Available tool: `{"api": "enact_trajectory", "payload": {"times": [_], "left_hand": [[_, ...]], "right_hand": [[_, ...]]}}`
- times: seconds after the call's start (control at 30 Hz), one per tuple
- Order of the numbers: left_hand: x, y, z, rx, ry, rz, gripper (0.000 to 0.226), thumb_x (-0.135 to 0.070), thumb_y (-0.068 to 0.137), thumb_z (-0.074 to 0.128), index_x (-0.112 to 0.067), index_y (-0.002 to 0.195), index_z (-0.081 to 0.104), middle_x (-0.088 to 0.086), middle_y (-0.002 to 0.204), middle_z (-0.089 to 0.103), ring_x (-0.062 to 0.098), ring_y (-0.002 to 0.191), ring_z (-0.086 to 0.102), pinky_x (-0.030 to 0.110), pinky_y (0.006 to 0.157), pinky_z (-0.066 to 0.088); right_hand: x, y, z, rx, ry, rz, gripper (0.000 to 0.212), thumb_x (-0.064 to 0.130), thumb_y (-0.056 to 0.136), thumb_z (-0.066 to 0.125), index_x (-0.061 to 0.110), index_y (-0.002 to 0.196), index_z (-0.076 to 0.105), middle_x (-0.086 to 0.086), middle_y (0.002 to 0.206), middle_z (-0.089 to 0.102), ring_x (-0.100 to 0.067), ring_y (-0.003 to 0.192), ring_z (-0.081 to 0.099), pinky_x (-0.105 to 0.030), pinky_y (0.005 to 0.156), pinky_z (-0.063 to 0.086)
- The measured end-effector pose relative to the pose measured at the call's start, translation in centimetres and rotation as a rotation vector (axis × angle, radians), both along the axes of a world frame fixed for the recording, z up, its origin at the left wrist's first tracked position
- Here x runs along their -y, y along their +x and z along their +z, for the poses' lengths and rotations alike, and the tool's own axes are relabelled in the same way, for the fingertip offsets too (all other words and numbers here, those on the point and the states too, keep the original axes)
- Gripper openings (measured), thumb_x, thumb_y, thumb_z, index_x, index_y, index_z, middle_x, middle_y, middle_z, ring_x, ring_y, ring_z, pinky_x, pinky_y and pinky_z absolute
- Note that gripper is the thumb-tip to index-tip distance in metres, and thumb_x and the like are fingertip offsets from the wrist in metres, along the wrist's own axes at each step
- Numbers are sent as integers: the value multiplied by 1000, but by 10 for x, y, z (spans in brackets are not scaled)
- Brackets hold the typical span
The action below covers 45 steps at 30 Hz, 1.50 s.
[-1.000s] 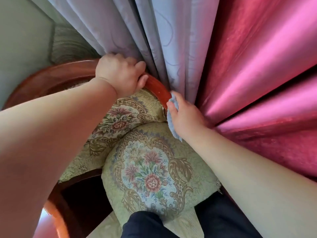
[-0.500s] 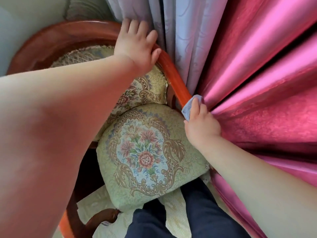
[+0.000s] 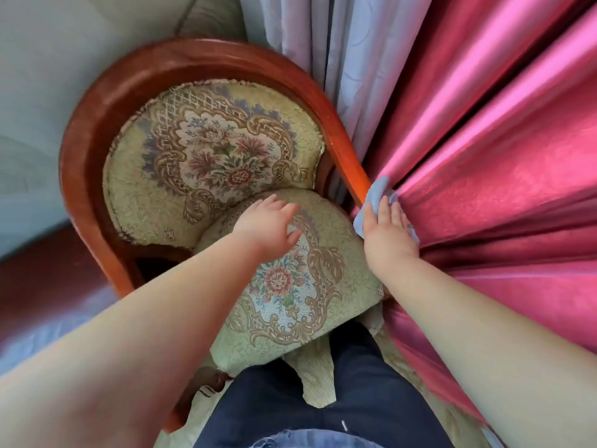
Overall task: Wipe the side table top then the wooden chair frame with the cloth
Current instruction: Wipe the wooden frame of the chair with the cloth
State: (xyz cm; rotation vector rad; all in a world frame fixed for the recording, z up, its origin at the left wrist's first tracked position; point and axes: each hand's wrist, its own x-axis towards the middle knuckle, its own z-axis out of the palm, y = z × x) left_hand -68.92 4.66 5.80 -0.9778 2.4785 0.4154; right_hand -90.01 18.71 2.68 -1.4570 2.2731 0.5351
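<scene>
We see the right grip (image 3: 389, 232) laid flat over the blue cloth (image 3: 376, 197), fingers fairly straight and pressing it against the lower end of the wooden chair frame (image 3: 93, 130) on its right-hand rail; the cloth is bunched under the palm, with folds showing past the fingertips and beside the thumb; it sits where the red-brown rail meets the pink curtain (image 3: 484, 156), which touches the back of that grip. The left grip (image 3: 268, 229) holds nothing; its fingers are relaxed and slightly spread above the rear of the seat cushion (image 3: 307, 286), and we cannot tell whether it touches the fabric. The back cushion (image 3: 210, 150) carries the same floral tapestry pattern inside the curved frame; a pale lilac curtain (image 3: 339, 59) hangs behind the top of the right rail; dark trousers (image 3: 290, 399) show at the front edge of the seat.
</scene>
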Motion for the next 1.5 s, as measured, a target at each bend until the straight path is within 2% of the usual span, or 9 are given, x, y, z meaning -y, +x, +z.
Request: {"api": "enact_trajectory", "payload": {"times": [0.07, 0.13, 0.2, 0.5, 0.77, 0.9, 1.17, 1.33, 1.5], "left_hand": [[-9, 27, 7, 21, 27, 31, 66, -55, 106, 41, -23, 162, 30, 7, 155, 51, 30, 150, 38, 46, 119, 38], [-9, 54, 17, 28, 54, 73, 64, -54, 105, 43, -25, 160, 30, 7, 146, 57, 31, 138, 50, 48, 107, 50], [-3, 80, 32, 32, 39, 112, 62, -53, 104, 44, -26, 158, 32, 6, 139, 60, 32, 128, 56, 50, 97, 56], [4, 194, 113, 5, -69, 210, 53, -51, 105, 43, -26, 153, 43, 5, 133, 63, 31, 120, 62, 44, 90, 55], [-15, 276, 132, 7, -102, 464, 46, -52, 104, 45, -23, 139, 52, 5, 125, 66, 32, 114, 64, 47, 89, 56], [-32, 302, 135, -29, -129, 643, 48, -51, 103, 45, -24, 142, 53, 4, 131, 65, 31, 119, 64, 45, 93, 54], [-69, 356, 148, 21, -139, 849, 47, -49, 103, 46, -25, 143, 53, 3, 135, 64, 31, 122, 61, 44, 95, 52], [-75, 400, 157, 42, -167, 903, 48, -49, 103, 46, -25, 145, 52, 4, 136, 63, 30, 123, 60, 42, 95, 51], [-67, 443, 152, 19, -186, 942, 47, -50, 102, 47, -26, 142, 53, 3, 133, 64, 30, 121, 61, 43, 96, 51]], "right_hand": [[1, 14, 17, 15, -13, -12, 62, 6, 100, 43, 15, 158, 23, -20, 166, 20, -37, 154, 19, -50, 120, 31], [5, 28, 32, 1, -96, 29, 50, 2, 97, 45, 14, 146, 39, -15, 143, 52, -32, 133, 51, -45, 94, 52], [13, 45, 48, -14, -184, 76, 49, 1, 95, 44, 13, 143, 42, -11, 122, 62, -32, 112, 64, -43, 81, 54], [60, 156, 111, 43, -170, 237, 27, 2, 94, 49, 19, 114, 40, -8, 112, 61, -34, 103, 67, -40, 66, 45], [107, 236, 144, 314, -274, 491, 23, 26, 107, 44, 13, 121, 32, -6, 91, 59, -26, 62, 47, -40, 51, 34], [132, 271, 156, 398, -328, 650, 11, 24, 104, 51, 17, 107, 42, -6, 98, 54, -28, 68, 55, -40, 55, 39], [143, 341, 170, 477, -398, 893, 24, 37, 96, 49, 21, 110, 60, -6, 100, 56, -35, 84, 61, -39, 64, 46], [154, 387, 182, 503, -376, 918, 17, 22, 96, 56, 22, 113, 60, -4, 102, 61, -35, 93, 64, -46, 77, 54], [169, 438, 185, 542, -377, 851, 20, 28, 100, 56, 16, 115, 49, -9, 91, 67, -37, 82, 63, -43, 66, 51]]}}
